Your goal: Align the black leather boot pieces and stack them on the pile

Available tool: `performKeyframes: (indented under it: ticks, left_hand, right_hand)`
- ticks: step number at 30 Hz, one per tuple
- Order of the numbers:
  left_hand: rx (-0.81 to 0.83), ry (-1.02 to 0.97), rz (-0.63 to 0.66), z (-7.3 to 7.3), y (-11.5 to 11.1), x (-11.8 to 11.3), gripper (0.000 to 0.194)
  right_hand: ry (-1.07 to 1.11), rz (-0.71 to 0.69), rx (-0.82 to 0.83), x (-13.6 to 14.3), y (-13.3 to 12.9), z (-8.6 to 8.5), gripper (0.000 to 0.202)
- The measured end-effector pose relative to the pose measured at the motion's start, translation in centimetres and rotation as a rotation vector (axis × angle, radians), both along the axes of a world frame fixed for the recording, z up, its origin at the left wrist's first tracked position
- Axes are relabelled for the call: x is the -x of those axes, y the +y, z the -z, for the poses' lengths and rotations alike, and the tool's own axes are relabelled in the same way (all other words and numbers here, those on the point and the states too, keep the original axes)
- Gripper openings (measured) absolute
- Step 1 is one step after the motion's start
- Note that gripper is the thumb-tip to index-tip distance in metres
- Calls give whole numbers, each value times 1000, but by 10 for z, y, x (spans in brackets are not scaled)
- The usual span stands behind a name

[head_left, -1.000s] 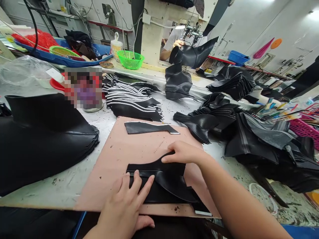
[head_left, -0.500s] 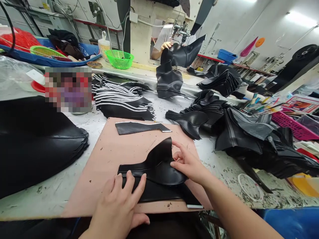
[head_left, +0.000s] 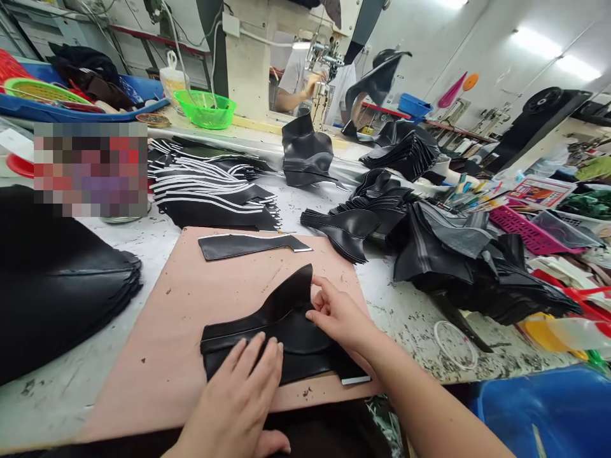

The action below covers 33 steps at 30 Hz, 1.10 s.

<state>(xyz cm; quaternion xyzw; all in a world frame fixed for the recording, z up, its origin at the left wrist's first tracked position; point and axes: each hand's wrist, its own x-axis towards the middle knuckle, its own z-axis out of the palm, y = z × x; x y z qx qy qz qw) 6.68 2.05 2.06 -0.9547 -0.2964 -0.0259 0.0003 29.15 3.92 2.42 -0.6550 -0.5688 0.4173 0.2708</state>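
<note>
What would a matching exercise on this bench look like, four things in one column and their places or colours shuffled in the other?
Column one:
1. Left hand
2. Right hand
3. Thin ring
4. Large bin at the lower right

Column two:
A. Blue
B. At the edge of the raised flap
C. On the bench, right of the pink board
D. Fingers laid on the black piece, left of its flap

Right pairs: 1-D, 2-B, 3-C, 4-A

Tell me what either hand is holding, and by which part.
The right hand holds the black piece by its raised right edge, between thumb and fingers; the left hand lies on top, not visibly gripping.
</note>
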Motion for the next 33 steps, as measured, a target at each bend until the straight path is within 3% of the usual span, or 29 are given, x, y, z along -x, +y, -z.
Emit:
performKeyframes:
  ticks: [4,9,15,19,23,25,27,29,31,33]
  left_hand:
    - [55,-24,5,1,-3,-11,92]
    - [144,1,38,6,-4,-20,91]
    - [234,49,34,11,-5,-30,95]
    - [244,56,32,5,-4,-33,91]
    - [181,11,123,1,3,-20,86]
    - [128,-74,155,-1,12,-4,72]
    - [60,-134,54,-7,25,18,48]
    - [6,-134,-137,-17,42,41,27]
    - [-25,-96,-286,-29,62,59,25]
    - [-49,-53,-352,-38,84,70,26]
  right_hand:
    - [-36,6,57,-13,-1,-9,42]
    - [56,-103,218,-36,-15,-16,24]
    - [-85,-93,129,-33,-21,-15,23]
    - [-273,-132,-69,-20,-37,-13,15]
    - [-669,-343,-610,-9,-75,1,26]
    - [-811,-360,-794,-6,-88,6,35]
    - [-877,-351,-857,-1,-89,5,35]
    - [-898,-362,-822,9,-76,-3,25]
    - [-875,-421,-791,27,-54,-13,18]
    - [-844,-501,-845,51,-30,-19,22]
